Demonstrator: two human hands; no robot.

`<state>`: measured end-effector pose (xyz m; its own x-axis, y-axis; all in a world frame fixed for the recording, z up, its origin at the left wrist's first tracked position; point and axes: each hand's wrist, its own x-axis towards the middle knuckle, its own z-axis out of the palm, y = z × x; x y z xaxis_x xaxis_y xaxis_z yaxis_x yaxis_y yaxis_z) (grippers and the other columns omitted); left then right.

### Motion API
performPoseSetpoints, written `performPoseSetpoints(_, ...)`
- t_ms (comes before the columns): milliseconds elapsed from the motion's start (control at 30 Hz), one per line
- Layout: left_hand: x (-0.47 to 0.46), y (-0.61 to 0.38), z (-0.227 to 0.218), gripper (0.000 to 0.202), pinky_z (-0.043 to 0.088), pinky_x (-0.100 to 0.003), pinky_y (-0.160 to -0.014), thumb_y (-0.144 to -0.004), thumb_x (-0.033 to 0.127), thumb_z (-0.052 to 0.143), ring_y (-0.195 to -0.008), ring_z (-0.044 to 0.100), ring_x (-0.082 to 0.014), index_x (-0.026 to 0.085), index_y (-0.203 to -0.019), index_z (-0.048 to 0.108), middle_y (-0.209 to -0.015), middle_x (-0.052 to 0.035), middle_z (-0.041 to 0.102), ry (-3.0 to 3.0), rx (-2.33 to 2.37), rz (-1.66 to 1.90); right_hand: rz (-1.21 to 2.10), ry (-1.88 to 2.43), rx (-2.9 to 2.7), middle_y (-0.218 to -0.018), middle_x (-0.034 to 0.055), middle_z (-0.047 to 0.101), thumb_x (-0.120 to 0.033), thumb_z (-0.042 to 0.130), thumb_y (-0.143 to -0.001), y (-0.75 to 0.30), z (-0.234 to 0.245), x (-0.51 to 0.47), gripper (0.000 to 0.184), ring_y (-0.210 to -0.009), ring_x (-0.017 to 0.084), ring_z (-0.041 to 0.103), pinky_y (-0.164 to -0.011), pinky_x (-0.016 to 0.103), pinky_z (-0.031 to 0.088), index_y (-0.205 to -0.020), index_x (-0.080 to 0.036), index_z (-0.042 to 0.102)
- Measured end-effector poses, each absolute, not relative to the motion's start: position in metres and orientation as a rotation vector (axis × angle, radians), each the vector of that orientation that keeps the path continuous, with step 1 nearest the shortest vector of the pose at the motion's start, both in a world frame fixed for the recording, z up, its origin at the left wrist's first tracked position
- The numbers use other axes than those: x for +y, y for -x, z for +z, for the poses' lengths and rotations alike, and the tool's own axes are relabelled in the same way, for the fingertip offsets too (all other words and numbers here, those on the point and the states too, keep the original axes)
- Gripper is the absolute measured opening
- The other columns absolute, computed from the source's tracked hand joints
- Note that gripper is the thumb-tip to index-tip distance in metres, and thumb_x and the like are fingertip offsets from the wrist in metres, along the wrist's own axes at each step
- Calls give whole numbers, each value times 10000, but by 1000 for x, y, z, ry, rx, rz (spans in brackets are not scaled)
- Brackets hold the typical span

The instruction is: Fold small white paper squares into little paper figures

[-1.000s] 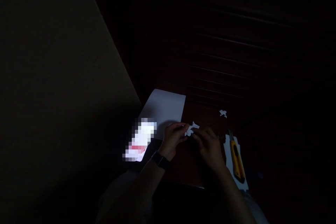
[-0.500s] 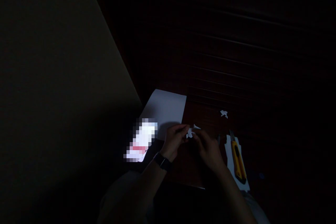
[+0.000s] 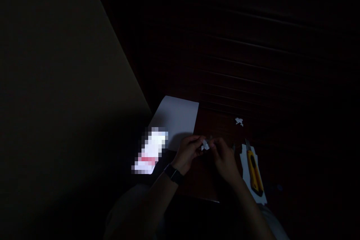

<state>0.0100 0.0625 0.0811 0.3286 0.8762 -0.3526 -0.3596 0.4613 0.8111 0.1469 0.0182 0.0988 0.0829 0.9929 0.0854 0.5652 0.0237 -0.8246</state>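
Paper piece (image 3: 205, 145), small, white and folded, is pinched in the left hand (image 3: 188, 153), right hand (image 3: 224, 157) pinching its other side, over the dark reddish worktop (image 3: 197, 185), between near and far edges. White rectangular paper sheet's (image 3: 180, 114) toward the far left corner, btw.

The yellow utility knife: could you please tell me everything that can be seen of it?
The yellow utility knife has a plastic-looking handle, dark along part of its middle and at its near end. Its grey blade is out, pointing forward, past the notched white sheet beneath the knife. It lies slightly slanted, to the right of the right hand; no hand touches it.
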Motion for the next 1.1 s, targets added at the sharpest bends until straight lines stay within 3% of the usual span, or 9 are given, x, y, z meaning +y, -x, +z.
performPoseSetpoints(833, 65, -9, 83, 313, 457, -258, -641, -704, 383, 664, -761, 592, -158, 134, -895, 673, -874, -96, 652, -759, 911, 922, 752, 1581, -1511, -834, -12, 606, -344, 363, -916, -145, 104, 15, 188, -724, 153, 573, -669, 259, 411, -923, -240, 520)
performPoseSetpoints(1100, 65, -12, 81, 311, 391, -219, -544, -695, 382, 666, -680, 572, -132, 144, -895, 682, -829, -79, 661, -863, 991, 950, 767, 1556, -1487, -854, 3, 623, -324, 426, -886, -147, 105, 17, 149, -739, 159, 588, -691, 269, 429, -910, -230, 538)
